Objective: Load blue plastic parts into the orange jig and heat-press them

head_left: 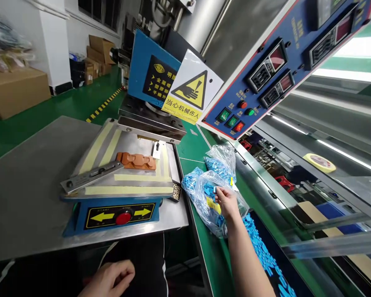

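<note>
My right hand (226, 202) reaches out to a clear plastic bag (204, 194) full of small blue parts, lying on the green belt. Its fingers are pinched on one small blue part (210, 190) at the bag's mouth. My left hand (111, 278) rests low over my lap, below the metal table edge, fingers loosely curled with nothing seen in them. An orange-brown jig (136, 160) lies on the press plate (126, 181), which has yellow tape strips.
A blue press machine (151, 78) with a yellow warning sign stands behind the plate, and its red button (123, 218) faces me. A blue control panel (266, 78) hangs to the right. More loose blue parts (266, 255) lie along the belt. A tape roll (319, 162) sits at right.
</note>
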A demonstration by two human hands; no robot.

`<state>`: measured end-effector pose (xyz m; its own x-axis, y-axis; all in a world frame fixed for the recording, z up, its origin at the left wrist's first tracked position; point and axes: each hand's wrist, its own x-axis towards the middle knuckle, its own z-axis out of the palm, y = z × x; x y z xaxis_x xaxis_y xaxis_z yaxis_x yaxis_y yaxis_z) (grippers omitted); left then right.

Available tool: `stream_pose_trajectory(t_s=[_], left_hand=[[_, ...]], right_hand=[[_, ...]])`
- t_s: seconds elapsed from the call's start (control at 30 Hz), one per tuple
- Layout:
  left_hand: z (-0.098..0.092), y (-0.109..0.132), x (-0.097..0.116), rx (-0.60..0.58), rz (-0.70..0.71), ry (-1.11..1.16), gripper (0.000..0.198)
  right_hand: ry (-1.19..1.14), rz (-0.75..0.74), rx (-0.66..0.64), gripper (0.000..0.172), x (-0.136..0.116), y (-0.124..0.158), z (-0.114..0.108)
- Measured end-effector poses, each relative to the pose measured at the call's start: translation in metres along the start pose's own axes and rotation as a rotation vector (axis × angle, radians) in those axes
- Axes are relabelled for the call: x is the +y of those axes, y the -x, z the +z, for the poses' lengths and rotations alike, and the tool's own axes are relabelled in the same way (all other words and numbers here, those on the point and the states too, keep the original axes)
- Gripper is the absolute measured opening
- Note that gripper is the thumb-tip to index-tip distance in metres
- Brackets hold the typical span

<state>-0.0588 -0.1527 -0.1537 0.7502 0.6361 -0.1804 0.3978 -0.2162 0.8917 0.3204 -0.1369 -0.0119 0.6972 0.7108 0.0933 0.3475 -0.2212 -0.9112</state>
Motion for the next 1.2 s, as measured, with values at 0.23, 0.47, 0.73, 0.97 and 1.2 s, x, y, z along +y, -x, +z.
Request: stream_pose_trajectory(t_s=[0.23,0.47,0.73,0.97,1.2], left_hand=[[-0.034,-0.02,0.066,0.507,0.548,-0.255,0.029],[-0.046,-0.032,0.106,0.581,0.846,-0.432,0.024],[-0.089,-0.021,0.082,0.662,0.794,-0.416,0.019],[-0.167,-0.024,0.084,0.765,0.833,-0.702,0.018],[-0.225,-0.072,0.084,0.648,0.508,-1.031,0.019]], right_hand=[[0.252,-0.421,-0.46,0.014,-0.055,0.123,0.046],[0.2,-0.439,-0.783,0.019,-0.076,0.165,0.067],[1.006,-0.247,0.007,0.03,-0.018,0.053,-0.007],[1.333,-0.124,-0.184,0.034,0.025,0.009,-0.013],[1.202,-0.135,-0.207,0.032,0.021,0.001,-0.012]])
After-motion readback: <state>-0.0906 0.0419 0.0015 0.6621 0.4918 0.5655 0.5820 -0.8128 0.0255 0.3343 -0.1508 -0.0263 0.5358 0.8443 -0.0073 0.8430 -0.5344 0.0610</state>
